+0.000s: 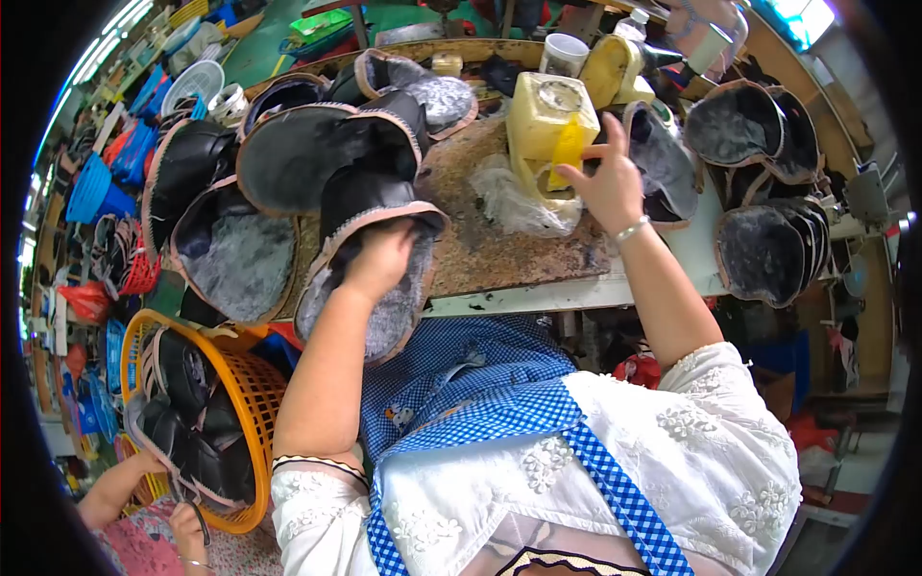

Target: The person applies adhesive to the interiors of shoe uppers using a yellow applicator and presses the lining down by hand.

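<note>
My left hand [386, 257] reaches into the opening of a black shoe upper [370, 200] with a grey fuzzy lining and a pale stitched edge. It holds the upper over the table's front edge, its fingertips hidden inside. My right hand [612, 187] is raised with thumb and fingers apart, beside a cut-open pale yellow plastic jug [549, 106]. A bright yellow strip [568, 152] stands at the jug's opening, close to my thumb; contact is unclear. Crumpled clear plastic [523, 204] lies against the jug.
More black uppers [235, 252] lie at the left, and others [773, 248] are stacked at the right. An orange basket [252, 384] holds several below. A white cup [564, 55] and bottle [632, 24] stand behind the jug. Another person's hand [189, 528] appears at lower left.
</note>
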### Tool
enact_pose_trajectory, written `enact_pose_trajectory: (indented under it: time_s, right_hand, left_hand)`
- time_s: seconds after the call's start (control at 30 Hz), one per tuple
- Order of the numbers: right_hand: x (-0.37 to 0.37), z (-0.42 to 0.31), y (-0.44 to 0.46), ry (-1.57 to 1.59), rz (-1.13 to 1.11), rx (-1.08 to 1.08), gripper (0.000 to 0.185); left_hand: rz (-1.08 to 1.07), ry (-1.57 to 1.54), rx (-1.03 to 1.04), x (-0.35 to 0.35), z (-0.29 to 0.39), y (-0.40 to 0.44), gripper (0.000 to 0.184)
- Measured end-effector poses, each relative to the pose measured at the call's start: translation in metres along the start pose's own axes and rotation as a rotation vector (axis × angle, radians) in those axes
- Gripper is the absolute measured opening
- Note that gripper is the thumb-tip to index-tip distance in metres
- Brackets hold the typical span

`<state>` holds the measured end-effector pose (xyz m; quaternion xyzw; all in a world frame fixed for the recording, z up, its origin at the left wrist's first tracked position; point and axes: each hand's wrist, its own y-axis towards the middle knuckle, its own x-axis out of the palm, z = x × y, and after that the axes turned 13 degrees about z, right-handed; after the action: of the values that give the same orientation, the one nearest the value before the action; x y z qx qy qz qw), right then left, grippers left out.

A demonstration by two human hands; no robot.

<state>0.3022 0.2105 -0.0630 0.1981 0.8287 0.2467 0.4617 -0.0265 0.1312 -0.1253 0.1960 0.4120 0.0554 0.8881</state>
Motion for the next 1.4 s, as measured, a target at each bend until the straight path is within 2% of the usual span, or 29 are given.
enact_pose_trajectory:
  time_s: [0.03,0.07,0.17,0.2,0.23,0.3,0.37,0.4,0.43,0.5,0.53,0.63,0.7,0.83,0.9,0.93,0.97,1.03,1.1,1.17,1.23,1.3,1.37,1.4]
  right_hand:
    - [0.006,0.0,0.002,0.084,-0.071,-0.007,0.095]
    - [0.003,-0.002,0.003,0.222,-0.093,0.038,0.07]
    - [0.001,0.003,0.011,0.381,-0.03,-0.128,0.036]
    - [-0.004,-0.005,0.009,0.427,0.045,-0.16,0.013]
    - [-0.007,-0.003,0.007,0.37,0.012,-0.195,0.014]
    - [-0.008,0.006,0.002,0.275,-0.231,-0.147,0.014]
    - [-0.02,0.006,0.008,0.298,-0.171,0.283,0.013]
    - [-0.011,0.04,0.01,0.42,-0.063,0.184,0.011]
    - [-0.023,0.045,0.013,0.354,-0.173,0.183,0.009]
    - [-0.033,0.056,0.012,0.578,-0.581,0.444,0.01]
    - [-0.042,0.042,0.012,0.61,-0.743,0.451,0.011]
    - [-0.035,-0.035,-0.012,0.891,-0.549,0.477,0.01]
    - [-0.008,-0.071,-0.033,0.874,-0.545,0.287,0.01]
    - [0.062,-0.121,-0.077,0.823,-0.29,-0.539,0.017]
    - [0.071,-0.115,-0.089,0.653,-0.451,-0.662,0.021]
    - [0.061,-0.111,-0.087,0.601,-0.464,-0.672,0.021]
    - [0.051,-0.106,-0.084,0.583,-0.49,-0.622,0.021]
    - [0.029,-0.092,-0.076,0.54,-0.543,-0.511,0.021]
    - [0.006,-0.073,-0.071,0.565,-0.621,-0.196,0.019]
    - [-0.013,-0.05,-0.069,0.703,-0.501,0.127,0.014]
    - [-0.025,-0.035,-0.066,0.917,-0.293,0.43,0.01]
    - [-0.029,-0.006,-0.055,0.879,-0.24,0.468,0.01]
    - [-0.034,-0.001,-0.043,0.951,-0.079,0.488,0.009]
    - [-0.036,0.003,-0.037,0.942,-0.029,0.463,0.009]
  left_hand:
    - [0.106,-0.044,0.028,0.007,-0.013,0.001,0.024]
    - [0.176,-0.126,0.024,0.012,-0.026,0.005,0.023]
    - [0.153,-0.138,-0.187,-0.001,-0.027,0.011,0.026]
    - [0.199,-0.099,-0.133,-0.001,-0.029,0.014,0.028]
    - [0.114,-0.078,-0.199,-0.004,-0.032,0.016,0.031]
    - [-0.051,0.024,-0.281,-0.01,-0.03,0.022,0.034]
    - [-0.098,-0.036,-0.241,-0.014,-0.027,0.027,0.037]
    - [-0.137,0.041,-0.271,-0.021,-0.012,0.03,0.037]
    - [-0.223,0.078,-0.279,-0.03,-0.001,0.034,0.037]
    - [-0.237,0.073,-0.259,-0.029,0.0,0.037,0.037]
    - [-0.231,0.084,-0.222,-0.027,0.0,0.038,0.037]
    - [-0.232,0.106,-0.176,-0.024,0.003,0.051,0.037]
    - [-0.208,0.123,-0.13,-0.023,0.003,0.059,0.037]
    - [-0.171,0.158,-0.064,-0.018,0.002,0.07,0.036]
    - [-0.178,0.168,-0.039,-0.019,0.003,0.069,0.036]
    - [-0.194,0.17,-0.025,-0.022,0.006,0.067,0.036]
    - [-0.22,0.17,-0.013,-0.026,0.009,0.065,0.036]
    - [-0.443,0.129,-0.086,-0.036,0.021,0.055,0.036]
    - [-0.726,0.074,-0.258,-0.038,0.033,0.046,0.035]
    - [-0.609,0.24,-0.097,-0.036,0.042,0.006,0.036]
    - [-0.13,0.309,0.279,-0.023,0.026,-0.037,0.04]
    - [-0.111,0.237,0.208,-0.028,0.028,-0.043,0.038]
    - [-0.055,0.205,0.202,-0.04,0.029,-0.042,0.034]
    - [0.077,0.085,0.256,-0.047,0.029,-0.042,0.03]
